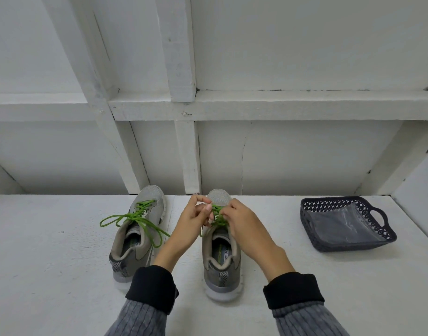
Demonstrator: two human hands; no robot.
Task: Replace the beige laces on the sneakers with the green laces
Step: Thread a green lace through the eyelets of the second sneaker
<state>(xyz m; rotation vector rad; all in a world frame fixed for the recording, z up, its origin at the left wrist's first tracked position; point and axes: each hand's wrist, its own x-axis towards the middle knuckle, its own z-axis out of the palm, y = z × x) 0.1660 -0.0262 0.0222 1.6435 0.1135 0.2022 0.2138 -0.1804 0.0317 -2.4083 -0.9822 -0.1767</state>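
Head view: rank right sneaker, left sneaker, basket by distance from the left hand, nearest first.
1. Right sneaker: directly under the left hand, whose fingers work its green lace.
2. Left sneaker: just to the hand's left, lace already tied.
3. Basket: far right, beyond the right hand.

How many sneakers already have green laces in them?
2: the left sneaker, laced and untouched, and the right sneaker, whose green lace both hands are working.
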